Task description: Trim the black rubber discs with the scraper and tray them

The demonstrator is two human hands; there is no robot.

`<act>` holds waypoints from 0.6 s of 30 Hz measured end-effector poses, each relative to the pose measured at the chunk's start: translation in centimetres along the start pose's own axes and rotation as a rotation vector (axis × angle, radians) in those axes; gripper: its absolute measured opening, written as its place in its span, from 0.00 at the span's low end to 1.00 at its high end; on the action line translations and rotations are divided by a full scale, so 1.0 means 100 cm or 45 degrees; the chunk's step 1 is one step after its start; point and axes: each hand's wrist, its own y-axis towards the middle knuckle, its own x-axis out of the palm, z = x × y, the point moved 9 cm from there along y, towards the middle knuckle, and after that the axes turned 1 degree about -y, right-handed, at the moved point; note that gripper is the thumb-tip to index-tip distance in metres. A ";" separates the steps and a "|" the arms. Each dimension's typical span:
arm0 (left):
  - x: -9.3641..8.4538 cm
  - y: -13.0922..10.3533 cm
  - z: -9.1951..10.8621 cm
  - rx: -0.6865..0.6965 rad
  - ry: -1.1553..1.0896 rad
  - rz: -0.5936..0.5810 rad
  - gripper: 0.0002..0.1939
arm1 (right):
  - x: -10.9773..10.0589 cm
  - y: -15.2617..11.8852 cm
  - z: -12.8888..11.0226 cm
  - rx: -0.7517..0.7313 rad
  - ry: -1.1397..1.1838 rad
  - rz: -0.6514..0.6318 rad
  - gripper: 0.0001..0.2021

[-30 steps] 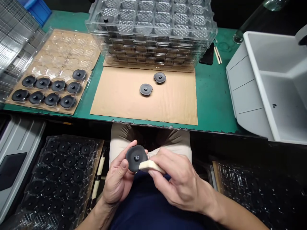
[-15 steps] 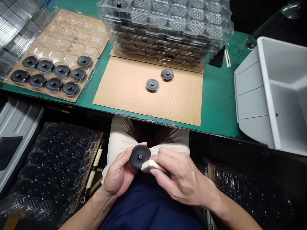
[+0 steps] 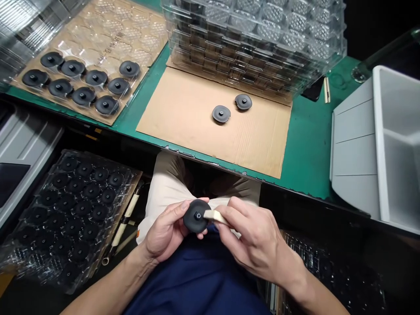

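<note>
Above my lap, my left hand (image 3: 169, 229) holds a round black disc (image 3: 193, 222) by its edge, its small central hub facing up. My right hand (image 3: 251, 236) pinches a cream-coloured block (image 3: 215, 216), whose tip lies over the disc's right side, close to the hub. Whether the tip presses on the surface I cannot tell. Two similar discs, one nearer (image 3: 221, 114) and one farther (image 3: 243, 102), lie apart on a cardboard sheet (image 3: 183, 105) on the green table.
Stacked clear trays (image 3: 249, 48) stand behind the cardboard. A clear tray (image 3: 98, 48) with several discs lies at the left. The grey bin (image 3: 354, 144) is at the right. A full disc tray (image 3: 75, 205) sits below the table edge (image 3: 203, 162).
The block has moved from the disc's lower right edge up towards its hub. The disc has shifted slightly right. The whole view has tilted, with the table scene shifted rightwards.
</note>
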 end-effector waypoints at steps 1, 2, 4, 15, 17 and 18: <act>0.000 0.000 0.000 0.005 -0.001 0.003 0.19 | 0.001 0.000 0.000 0.003 -0.010 -0.009 0.10; 0.001 0.000 0.000 0.001 0.002 -0.013 0.19 | 0.000 0.001 -0.001 0.003 -0.032 0.005 0.10; 0.005 -0.001 -0.002 -0.021 0.026 -0.079 0.19 | -0.005 0.001 -0.004 -0.013 -0.087 0.076 0.10; 0.008 0.000 -0.009 -0.019 -0.026 -0.092 0.19 | -0.006 -0.001 -0.013 -0.096 -0.098 0.121 0.08; 0.000 0.000 -0.003 0.055 -0.056 0.005 0.20 | -0.005 -0.002 -0.009 -0.038 -0.090 0.111 0.08; -0.002 0.000 -0.001 0.075 -0.057 0.035 0.21 | -0.003 -0.002 -0.007 -0.011 -0.080 0.093 0.09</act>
